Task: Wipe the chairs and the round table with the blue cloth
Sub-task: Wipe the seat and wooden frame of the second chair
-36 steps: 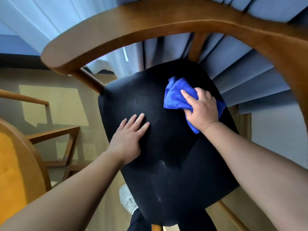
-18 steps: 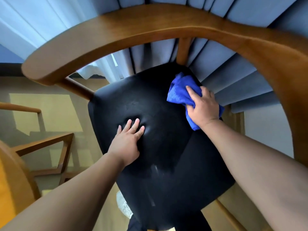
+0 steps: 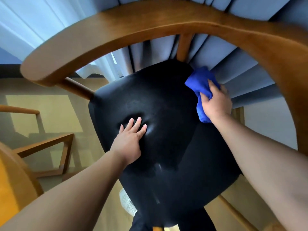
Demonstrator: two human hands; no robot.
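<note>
**Your hands on a black chair seat, blue cloth at its far right edge**

You are looking straight down onto a chair with a black padded seat (image 3: 166, 114) and a curved wooden backrest rail (image 3: 150, 25) that arcs across the top and down the right side. Your left hand (image 3: 129, 140) lies flat on the middle of the seat, fingers spread and pressing a shallow dent into the padding; it holds nothing. Your right hand (image 3: 215, 102) is closed around the bunched blue cloth (image 3: 200, 82), pressing it against the far right edge of the seat, close to the wooden upright (image 3: 183, 45) that joins seat and rail. Your two hands are well apart, with bare black seat between them. Part of the cloth sticks out beyond your fingers and part hangs below your palm. Blue-grey curtains (image 3: 225, 70) hang behind the chair. At the lower left is the rounded orange-brown edge of the round table (image 3: 15, 174), and beside it the wooden frame of a second chair (image 3: 50, 144). A white shoe (image 3: 127, 204) shows under the seat's near edge
</note>
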